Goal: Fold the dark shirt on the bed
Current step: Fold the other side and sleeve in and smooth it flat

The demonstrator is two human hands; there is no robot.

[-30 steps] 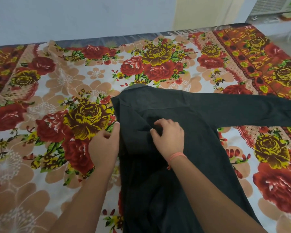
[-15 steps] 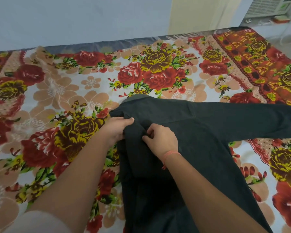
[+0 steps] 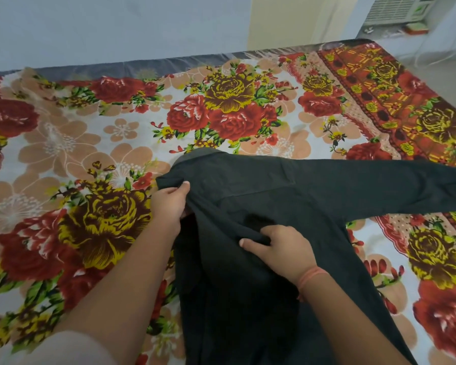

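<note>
The dark shirt point(image 3: 261, 196) lies on the bed point(image 3: 63, 143), which is covered by a floral sheet. The shirt's body runs toward me, and one long sleeve stretches to the right edge of the view. My left hand point(image 3: 169, 204) grips the shirt's left shoulder edge, thumb on top, and lifts it slightly. My right hand point(image 3: 277, 246) pinches a bunch of the fabric in the middle of the chest. The left sleeve is not visible; it seems tucked under the folded left side.
The bed's far edge point(image 3: 142, 64) meets a pale wall. An air cooler point(image 3: 398, 9) stands beyond the bed's far right corner. Open sheet lies to the left of and beyond the shirt.
My left hand moved from the sheet beside the shirt to grip its shoulder edge. My right hand slid down toward me and gathered fabric at the chest. The camera tilted slightly.
</note>
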